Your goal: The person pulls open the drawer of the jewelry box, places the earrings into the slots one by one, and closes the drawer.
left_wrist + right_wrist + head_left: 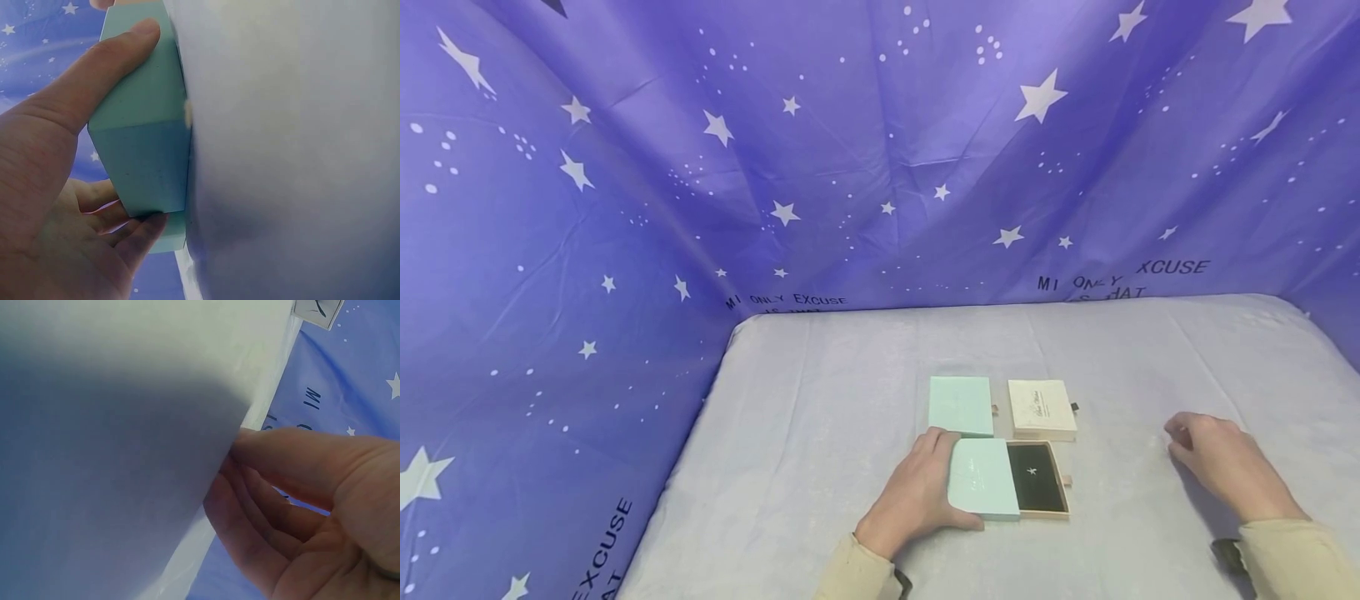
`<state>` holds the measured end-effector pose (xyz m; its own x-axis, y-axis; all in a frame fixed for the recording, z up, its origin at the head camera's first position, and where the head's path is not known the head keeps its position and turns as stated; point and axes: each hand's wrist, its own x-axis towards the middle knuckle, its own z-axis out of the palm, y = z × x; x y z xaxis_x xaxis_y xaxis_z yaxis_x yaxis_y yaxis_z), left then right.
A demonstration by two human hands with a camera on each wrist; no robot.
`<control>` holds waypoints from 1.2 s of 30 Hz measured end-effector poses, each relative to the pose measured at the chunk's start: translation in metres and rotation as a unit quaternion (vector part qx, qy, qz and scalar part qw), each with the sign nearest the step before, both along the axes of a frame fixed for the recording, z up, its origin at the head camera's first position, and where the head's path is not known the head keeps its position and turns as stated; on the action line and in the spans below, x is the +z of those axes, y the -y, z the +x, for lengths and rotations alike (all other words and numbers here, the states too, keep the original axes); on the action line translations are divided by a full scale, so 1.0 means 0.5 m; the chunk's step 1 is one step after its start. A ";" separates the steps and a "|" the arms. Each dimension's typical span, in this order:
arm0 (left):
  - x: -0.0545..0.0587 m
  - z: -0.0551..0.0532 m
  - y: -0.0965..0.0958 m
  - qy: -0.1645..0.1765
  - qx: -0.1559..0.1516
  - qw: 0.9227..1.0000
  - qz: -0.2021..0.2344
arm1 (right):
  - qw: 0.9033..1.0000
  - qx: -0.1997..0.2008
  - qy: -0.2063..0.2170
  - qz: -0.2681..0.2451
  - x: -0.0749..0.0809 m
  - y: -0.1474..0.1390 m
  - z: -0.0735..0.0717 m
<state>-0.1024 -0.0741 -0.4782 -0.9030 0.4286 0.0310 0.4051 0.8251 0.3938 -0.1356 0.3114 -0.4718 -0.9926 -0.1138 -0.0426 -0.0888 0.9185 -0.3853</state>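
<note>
My left hand [917, 492] grips a mint-green drawer box [981, 479], thumb along its near side and fingers at the far side. The box's tray [1047, 502] is pulled partly out to the right. On its black lining lies a small silvery star-shaped piece [1032, 472]. In the left wrist view the thumb [128, 47] presses the side of the mint-green box [140, 162]. My right hand [1217, 458] is low over the cloth, right of the boxes. Its thumb and fingers are bent together at the cloth; whether they pinch anything is hidden.
Behind the gripped box lie a second mint-green box [960, 404] and a cream box [1042, 407] with dark lettering, side by side. A pale cloth [850, 375] covers the table. Purple star-printed curtains [880, 150] stand at the back and sides.
</note>
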 end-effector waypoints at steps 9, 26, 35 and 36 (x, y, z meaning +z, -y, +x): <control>0.002 0.001 0.001 -0.004 -0.001 1.000 0.003 | 1.000 0.006 -0.006 -0.001 -0.001 -0.002 0.010; -0.003 -0.001 0.002 0.003 0.001 1.000 0.004 | 0.998 -0.009 -0.063 -0.015 -0.003 -0.004 0.019; -0.003 0.000 0.001 0.001 -0.002 1.000 0.004 | 0.994 -0.028 -0.104 -0.029 0.000 0.010 0.031; -0.003 0.000 0.001 0.001 -0.002 1.000 0.004 | 0.992 -0.027 -0.116 -0.032 0.000 0.013 0.032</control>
<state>-0.1026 -0.0748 -0.4795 -0.9016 0.4313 0.0319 0.4069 0.8208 0.4010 -0.1196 0.3051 -0.4718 -0.9797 -0.0547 0.1930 -0.1327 0.8984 -0.4188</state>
